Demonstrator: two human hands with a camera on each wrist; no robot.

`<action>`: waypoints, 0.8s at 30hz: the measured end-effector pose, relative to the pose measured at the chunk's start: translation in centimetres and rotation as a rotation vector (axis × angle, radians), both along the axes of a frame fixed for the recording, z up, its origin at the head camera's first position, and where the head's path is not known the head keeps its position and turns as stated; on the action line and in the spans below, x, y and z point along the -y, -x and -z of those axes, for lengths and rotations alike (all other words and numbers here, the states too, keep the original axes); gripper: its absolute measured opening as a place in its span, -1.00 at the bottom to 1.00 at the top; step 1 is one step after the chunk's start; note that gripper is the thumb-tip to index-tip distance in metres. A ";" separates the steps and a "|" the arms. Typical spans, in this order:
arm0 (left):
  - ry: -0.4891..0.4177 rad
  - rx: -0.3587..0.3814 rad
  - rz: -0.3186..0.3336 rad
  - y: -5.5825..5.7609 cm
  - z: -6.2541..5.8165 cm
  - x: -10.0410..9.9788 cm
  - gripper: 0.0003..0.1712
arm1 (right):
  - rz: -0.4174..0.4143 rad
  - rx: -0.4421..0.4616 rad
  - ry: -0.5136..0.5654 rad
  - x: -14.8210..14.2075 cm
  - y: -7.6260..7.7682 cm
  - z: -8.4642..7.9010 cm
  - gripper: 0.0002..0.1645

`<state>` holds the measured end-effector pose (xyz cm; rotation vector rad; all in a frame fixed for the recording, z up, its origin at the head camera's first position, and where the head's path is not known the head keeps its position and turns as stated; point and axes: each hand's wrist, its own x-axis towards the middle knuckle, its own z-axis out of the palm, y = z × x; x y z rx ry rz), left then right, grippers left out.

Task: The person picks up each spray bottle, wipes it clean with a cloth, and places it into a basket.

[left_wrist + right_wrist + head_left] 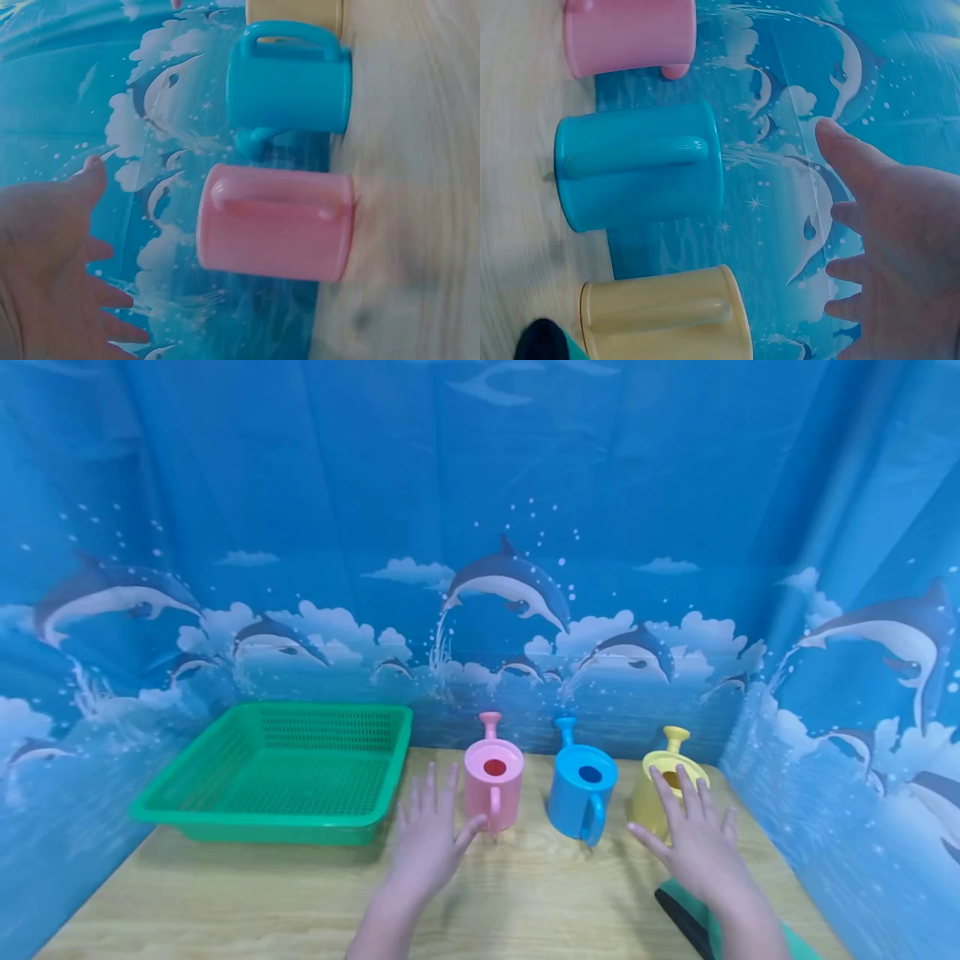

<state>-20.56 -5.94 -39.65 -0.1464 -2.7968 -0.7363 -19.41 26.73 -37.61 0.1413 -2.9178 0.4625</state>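
Three small watering cans stand in a row on the wooden table: a pink one (pixel 508 793), a blue one (pixel 573 810) and a yellow one (pixel 647 802). Their spouts point to the back and their handles face me. My left hand (pixel 426 852), fingers spread, hovers by the left side of the pink watering can and holds nothing. Fingers also spread, my right hand (pixel 701 852) is held up in front of the yellow watering can and partly hides it. Both wrist views show the palms bare, beside the pink can (pixel 277 247) and the yellow can (pixel 667 337).
A green plastic basket (pixel 270 820) with perforated sides sits at the left on the table (pixel 300 902). Under my right forearm lies a green and black object (pixel 686 914), partly hidden. A blue curtain (pixel 375 468) printed with dolphins encloses the back and both sides.
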 end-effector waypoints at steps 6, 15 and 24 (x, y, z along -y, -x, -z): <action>-0.072 0.053 0.019 0.4 0.7 -1.3 -0.03 | -0.041 -0.029 -0.026 -0.9 -0.1 0.0 0.08; -0.298 0.023 0.053 1.4 2.7 -2.4 -0.11 | -0.036 -0.042 -0.113 -4.0 -1.5 2.1 0.07; -0.379 0.169 0.084 1.7 3.7 -2.6 -0.14 | 0.015 0.068 -0.256 -7.5 -2.5 4.5 0.12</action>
